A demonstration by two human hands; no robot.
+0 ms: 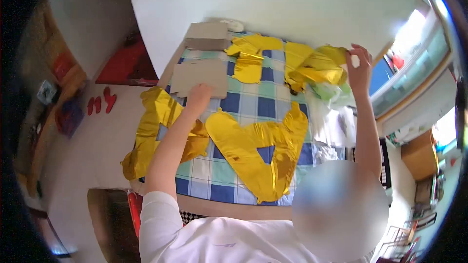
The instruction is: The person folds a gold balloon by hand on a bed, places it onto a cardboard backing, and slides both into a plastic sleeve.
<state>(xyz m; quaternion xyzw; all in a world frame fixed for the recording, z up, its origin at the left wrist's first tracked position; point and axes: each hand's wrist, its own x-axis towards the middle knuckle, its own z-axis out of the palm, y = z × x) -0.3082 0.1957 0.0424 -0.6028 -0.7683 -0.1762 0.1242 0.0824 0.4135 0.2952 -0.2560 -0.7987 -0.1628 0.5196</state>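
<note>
My left hand is closed at the front of a stack of grey-brown cardboard pieces on the checked cloth. My right hand, raised at the right, pinches the edge of a crumpled gold foil balloon. A flat gold T-shaped balloon lies between the cardboard and that foil. Nearer to me, two gold A-shaped balloons lie flat, one at the left partly behind my left forearm, the other in the middle.
More cardboard lies at the far left of the checked cloth. Clear plastic packaging is along the right side. Red slippers are on the floor at left. A blurred round area covers the lower right.
</note>
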